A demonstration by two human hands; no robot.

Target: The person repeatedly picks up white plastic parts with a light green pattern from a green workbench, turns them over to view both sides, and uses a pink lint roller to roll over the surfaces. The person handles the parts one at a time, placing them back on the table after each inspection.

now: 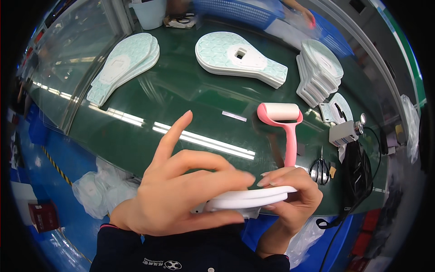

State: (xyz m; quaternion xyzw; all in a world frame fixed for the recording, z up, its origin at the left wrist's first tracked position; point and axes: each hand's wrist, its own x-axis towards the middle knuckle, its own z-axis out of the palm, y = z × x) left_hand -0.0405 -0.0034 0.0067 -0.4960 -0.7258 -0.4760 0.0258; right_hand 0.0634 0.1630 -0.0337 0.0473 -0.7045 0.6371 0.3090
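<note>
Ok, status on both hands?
Left hand and right hand both gripping white flat part edge-on. Pink roller on bench behind, untouched. Nothing obstructing.

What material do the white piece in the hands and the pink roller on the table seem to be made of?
White piece: probably moulded plastic, smooth and matte; thin, even edges, held by the left hand and right hand.
Pink roller: glossy plastic frame and handle, by its shine; the white drum looks soft or paper-covered, uncertain.

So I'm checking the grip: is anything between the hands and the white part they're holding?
Nothing visible: the left hand and right hand both grip the white flat part directly. The pink lint roller lies apart, on the green table.
</note>
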